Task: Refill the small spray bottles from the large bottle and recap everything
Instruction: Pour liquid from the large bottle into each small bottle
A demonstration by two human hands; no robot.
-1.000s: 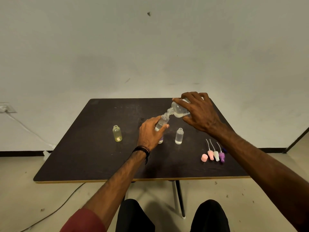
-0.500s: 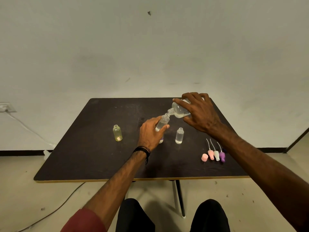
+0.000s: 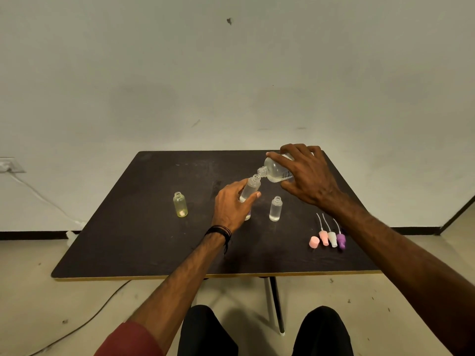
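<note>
Head view is showing a dark table (image 3: 133, 242) set against a pale wall (image 3: 231, 73). Right hand (image 3: 307, 176) is gripping the large bottle (image 3: 276, 170) with fingers curled over its body, holding it tilted near the table's far right corner with its open neck angled down and to the left. Left hand (image 3: 231, 206) is wrapping around a small clear bottle (image 3: 250, 187), thumb and fingers clamped on its sides, tilting it so that its mouth is meeting the large bottle's neck. A second clear small bottle (image 3: 275, 208) is standing upright and uncapped just beside the left hand, toward the right edge. A yellowish small bottle (image 3: 180, 204) is standing upright and uncapped toward the left edge, well apart from both hands. Near the front right corner, a pink cap (image 3: 314, 242) and three spray heads, pink (image 3: 323, 237), white (image 3: 332, 238) and purple (image 3: 341, 240), are lying side by side. A black wristband (image 3: 219, 231) is sitting on the left wrist.
</note>
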